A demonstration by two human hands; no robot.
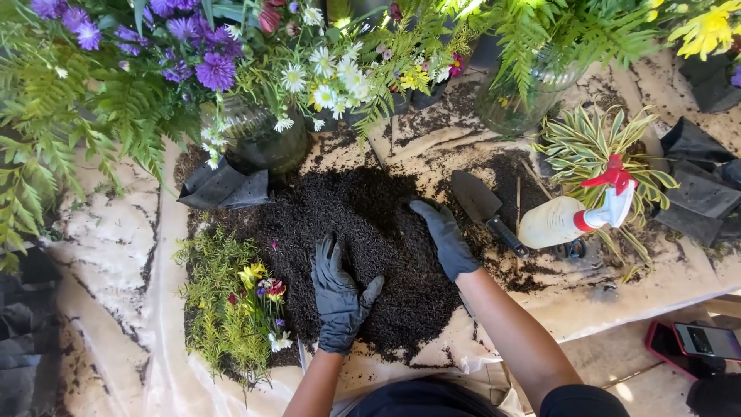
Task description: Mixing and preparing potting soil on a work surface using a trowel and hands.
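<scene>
A heap of dark soil [363, 232] lies spread on a pale sheet [116, 232]. My left hand [338, 297], in a dark glove, rests flat on the soil's near edge with fingers apart. In the same kind of glove, my right hand [445, 238] presses palm-down on the soil's right side, fingers together and extended. Neither hand holds anything. A small dark trowel [485, 208] lies just right of my right hand.
A white spray bottle with a red trigger [579, 212] lies beside a striped-leaf plant [594, 147]. A small flowering plant [231, 309] sits left of the soil. Glass jars of purple, white and yellow flowers and ferns [255, 69] line the back. Black grow bags [702, 185] and two phones [695, 344] are at right.
</scene>
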